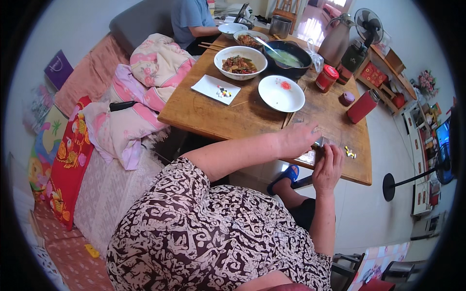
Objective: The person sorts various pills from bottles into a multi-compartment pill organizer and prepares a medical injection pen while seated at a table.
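Near the front edge of the wooden table, my left hand [296,140] reaches in from the left with its fingers bent. My right hand [329,163] is close against it, fingertips pinched on a small flat, glossy object [321,141]. My fingers cover much of this object, so its kind is unclear. A shiny flat thing [308,157] shows below, at the table edge. Several yellow and white pills [350,152] lie loose right of my right hand. More pills in mixed colours [223,91] rest on a white rectangular dish [207,84] farther left.
On the wooden table [204,120] stand a white bowl with a red flower [278,96], a bowl of food [240,65], a dark pot of soup [289,56], a red-lidded jar [327,78], a red flask [363,106] and a metal jug [335,40]. A person [193,22] sits at the far left.
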The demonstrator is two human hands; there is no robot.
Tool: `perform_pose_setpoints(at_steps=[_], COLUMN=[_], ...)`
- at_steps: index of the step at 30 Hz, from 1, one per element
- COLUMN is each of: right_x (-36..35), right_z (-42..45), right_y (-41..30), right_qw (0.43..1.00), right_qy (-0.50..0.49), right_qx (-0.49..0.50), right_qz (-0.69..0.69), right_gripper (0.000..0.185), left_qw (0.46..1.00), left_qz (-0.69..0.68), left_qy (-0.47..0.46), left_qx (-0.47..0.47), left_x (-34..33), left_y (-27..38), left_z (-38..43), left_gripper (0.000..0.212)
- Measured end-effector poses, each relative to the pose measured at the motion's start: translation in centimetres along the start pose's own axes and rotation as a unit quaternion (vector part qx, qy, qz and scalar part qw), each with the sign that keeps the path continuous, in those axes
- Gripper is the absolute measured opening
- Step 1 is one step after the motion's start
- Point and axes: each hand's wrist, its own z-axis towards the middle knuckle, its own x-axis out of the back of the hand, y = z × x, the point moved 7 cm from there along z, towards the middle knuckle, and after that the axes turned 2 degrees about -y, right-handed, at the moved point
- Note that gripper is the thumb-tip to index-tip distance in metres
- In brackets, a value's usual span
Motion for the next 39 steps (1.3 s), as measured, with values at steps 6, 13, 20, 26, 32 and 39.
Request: perform_pose_setpoints(at_steps=[6, 13, 20, 26, 32, 39], right_x=[0.2, 0.8, 0.8, 0.9, 0.4, -0.4], right_z=[-0.2, -0.6, -0.3, 0.7, 1.9, 1.6], right_y=[0.2, 0.3, 0.4, 0.3, 1.8, 2.2], right_qw=[1.0, 0.999, 0.996, 0.993, 0.994, 0.993], right_qy=[-0.003, 0.035, 0.04, 0.002, 0.018, 0.006], right_qx=[-0.005, -0.017, -0.039, -0.063, -0.077, -0.081], right_qz=[0.001, 0.029, 0.072, 0.098, 0.078, 0.09], right_gripper=[0.036, 0.037, 0.038, 0.031, 0.024, 0.025], left_qw=[0.999, 0.999, 0.988, 0.951, 0.894, 0.753], left_qz=[0.014, -0.023, -0.028, -0.078, -0.213, -0.343], left_qy=[0.011, -0.026, 0.055, 0.091, 0.131, 0.167], left_qx=[-0.03, 0.014, 0.142, 0.283, 0.372, 0.536], left_x=[2.3, 6.0, 12.8, 18.3, 22.1, 19.9], left_y=[1.0, -0.6, -4.4, -12.1, -23.5, -41.8], left_z=[-1.7, -7.2, -13.2, -15.0, -12.2, -8.9], left_gripper=[0.046, 0.023, 0.013, 0.015, 0.022, 0.031])
